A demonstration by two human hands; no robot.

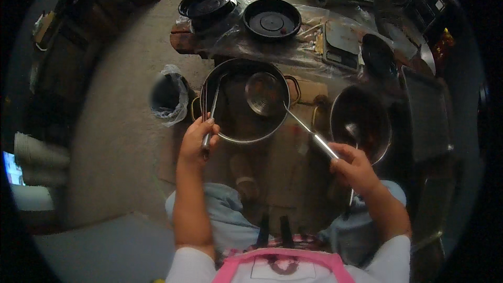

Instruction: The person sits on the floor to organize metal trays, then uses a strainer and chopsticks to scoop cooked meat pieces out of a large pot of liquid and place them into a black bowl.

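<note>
My right hand (353, 167) grips the metal handle of a round skimmer (265, 94), whose perforated or wire head hangs over the inside of a wide metal pot (251, 140). In my left hand (198, 137) is a long metal-handled utensil (215, 102) that reaches into the pot on its left side. Thin dark sticks (204, 98), maybe chopsticks, rise beside it from the same hand. The pot has loop handles and a dark interior; its contents are hard to make out. Just beyond my right hand stands a second pot (333, 120) with a ladle (352, 129) in it.
Behind the pot, a low wooden bench (184, 41) covered with plastic film bears two black round pans (272, 19) (206, 2) and a kitchen scale (341, 43). A plastic-lined bin (178, 98) stands left. At right are a dark tray (426, 114) and a dark round pan (378, 55).
</note>
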